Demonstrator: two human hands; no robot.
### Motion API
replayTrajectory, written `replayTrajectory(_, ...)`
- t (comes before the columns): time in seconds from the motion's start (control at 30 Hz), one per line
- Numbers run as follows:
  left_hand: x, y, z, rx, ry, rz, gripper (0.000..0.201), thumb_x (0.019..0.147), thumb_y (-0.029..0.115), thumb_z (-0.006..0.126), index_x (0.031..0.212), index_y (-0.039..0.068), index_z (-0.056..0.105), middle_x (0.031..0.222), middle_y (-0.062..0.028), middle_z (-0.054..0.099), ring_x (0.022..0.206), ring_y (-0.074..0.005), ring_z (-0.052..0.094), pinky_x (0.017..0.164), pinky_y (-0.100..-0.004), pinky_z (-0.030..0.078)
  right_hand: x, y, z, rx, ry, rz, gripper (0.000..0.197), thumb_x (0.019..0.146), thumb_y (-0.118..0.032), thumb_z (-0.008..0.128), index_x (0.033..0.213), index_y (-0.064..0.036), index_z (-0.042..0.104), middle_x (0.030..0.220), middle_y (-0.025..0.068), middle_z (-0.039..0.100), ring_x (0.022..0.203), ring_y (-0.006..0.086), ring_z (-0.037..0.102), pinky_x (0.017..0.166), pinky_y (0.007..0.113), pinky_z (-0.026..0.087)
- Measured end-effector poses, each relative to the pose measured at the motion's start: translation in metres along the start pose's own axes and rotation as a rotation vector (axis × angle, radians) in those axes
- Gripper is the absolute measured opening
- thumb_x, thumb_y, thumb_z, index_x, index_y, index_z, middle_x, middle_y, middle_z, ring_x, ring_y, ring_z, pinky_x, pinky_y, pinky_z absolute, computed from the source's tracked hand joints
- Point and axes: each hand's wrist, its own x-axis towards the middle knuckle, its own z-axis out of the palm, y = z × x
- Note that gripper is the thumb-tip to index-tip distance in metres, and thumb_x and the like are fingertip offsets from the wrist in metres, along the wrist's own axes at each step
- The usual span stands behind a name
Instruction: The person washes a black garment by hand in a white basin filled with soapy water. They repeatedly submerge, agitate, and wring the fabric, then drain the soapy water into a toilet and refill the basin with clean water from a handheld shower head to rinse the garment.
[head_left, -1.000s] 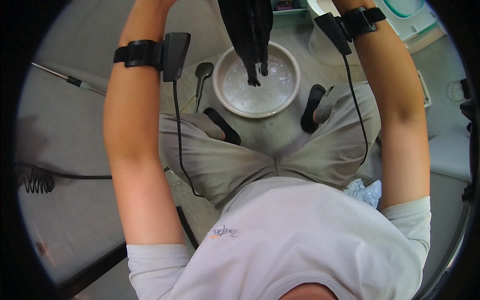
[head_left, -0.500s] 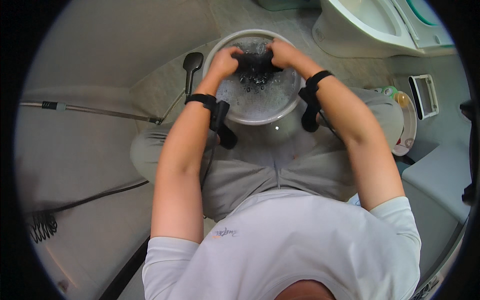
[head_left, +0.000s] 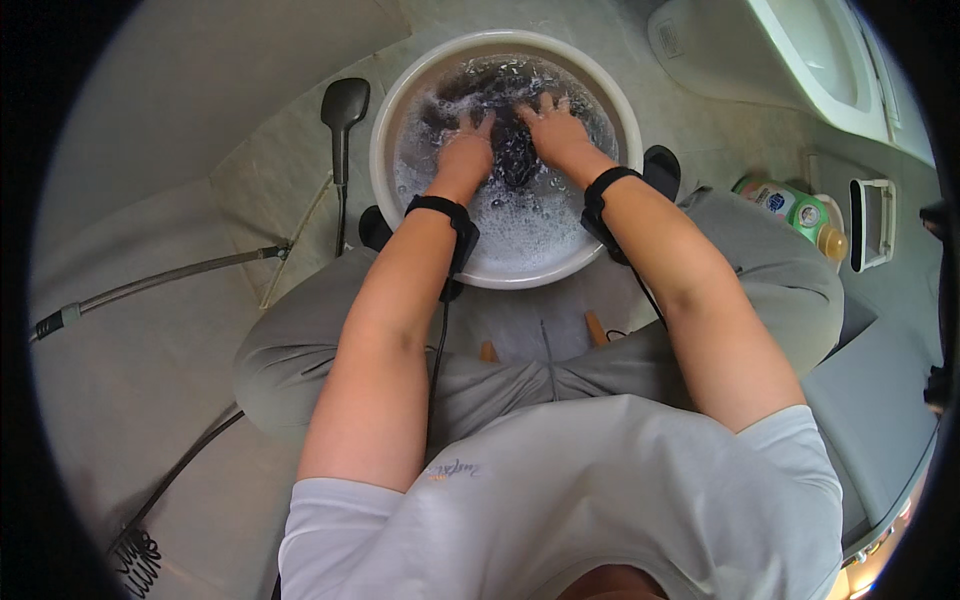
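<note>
A round white basin (head_left: 382,150) full of sudsy water stands on the floor in front of me. Dark wet cloth (head_left: 516,160) lies spread through the water, partly sunk under bubbles. My left hand (head_left: 467,155) presses on the cloth's left side, its fingers stretched out and apart at the water's surface. To its right, my right hand (head_left: 560,135) rests on the cloth with fingers spread. Neither hand grips anything. How far the cloth reaches under the water is hidden by foam.
A dark shower head (head_left: 345,103) with its hose lies left of the basin. On the right are a white toilet (head_left: 740,50) and a green bottle with a yellowish cap (head_left: 805,213). My slippered feet flank the basin, and a coiled black cord (head_left: 138,555) lies lower left.
The bunched dark cloth, held up between both hands before, is now down in the water. Both hands have let go and opened onto it. The view has shifted, and the basin looks larger.
</note>
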Motion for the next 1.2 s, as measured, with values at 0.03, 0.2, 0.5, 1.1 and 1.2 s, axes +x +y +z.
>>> replayTrajectory(0.03, 0.004, -0.001, -0.002, 0.034, 0.01, 0.024, 0.08, 0.09, 0.004, 0.058, 0.16, 0.027, 0.027, 0.164, -0.0263, 0.02, 0.134, -0.046, 0.05, 0.105, -0.0492, 0.049, 0.006, 0.003, 0.0, 0.013, 0.021, -0.032, 0.069, 0.092, -0.017, 0.064, 0.155, -0.0277, 0.038, 0.159, 0.019, 0.035, 0.14, 0.0449, 0.041, 0.109, 0.053, 0.046)
replayTrajectory(0.2, 0.011, 0.004, -0.024, 0.057, -0.063, -0.012, 0.074, 0.092, 0.007, 0.054, 0.16, 0.024, 0.029, 0.162, -0.0254, 0.027, 0.131, -0.043, 0.054, 0.109, -0.0438, 0.046, 0.0, 0.015, -0.008, 0.049, -0.049, -0.077, 0.063, 0.09, -0.009, 0.061, 0.15, -0.0155, 0.045, 0.149, 0.025, 0.046, 0.133, 0.0408, 0.051, 0.106, 0.047, 0.048)
replayTrajectory(0.5, -0.098, -0.007, -0.137, -0.556, -0.074, 0.056, 0.038, 0.098, 0.012, 0.059, 0.134, 0.002, 0.059, 0.116, -0.0182, 0.068, 0.095, -0.0305, 0.069, 0.066, -0.0406, 0.062, -0.088, 0.019, -0.141, 0.323, -0.079, 0.021, 0.04, 0.084, 0.001, 0.056, 0.121, -0.0044, 0.07, 0.103, 0.0239, 0.073, 0.08, 0.0376, 0.074, 0.066, 0.044, 0.061)
replayTrajectory(1.1, -0.276, 0.098, -0.31, -1.223, 0.722, 0.735, 0.028, 0.083, 0.002, 0.048, 0.099, 0.0, 0.071, 0.095, -0.0118, 0.072, 0.086, -0.0227, 0.068, 0.08, -0.0352, 0.055, -0.257, -0.099, -0.343, 0.946, 0.69, -0.843, 0.039, 0.077, -0.008, 0.073, 0.115, -0.0026, 0.067, 0.09, 0.0041, 0.068, 0.084, 0.0153, 0.063, 0.076, 0.032, 0.053)
replayTrajectory(1.2, -0.306, 0.108, -0.309, -1.262, 0.693, 0.792, 0.029, 0.079, 0.002, 0.049, 0.098, -0.001, 0.071, 0.092, -0.0115, 0.071, 0.085, -0.0229, 0.067, 0.076, -0.0341, 0.054, -0.265, -0.095, -0.353, 0.919, 0.595, -0.634, 0.03, 0.077, -0.009, 0.069, 0.106, -0.0019, 0.071, 0.083, 0.0058, 0.071, 0.076, 0.0164, 0.064, 0.069, 0.035, 0.053)
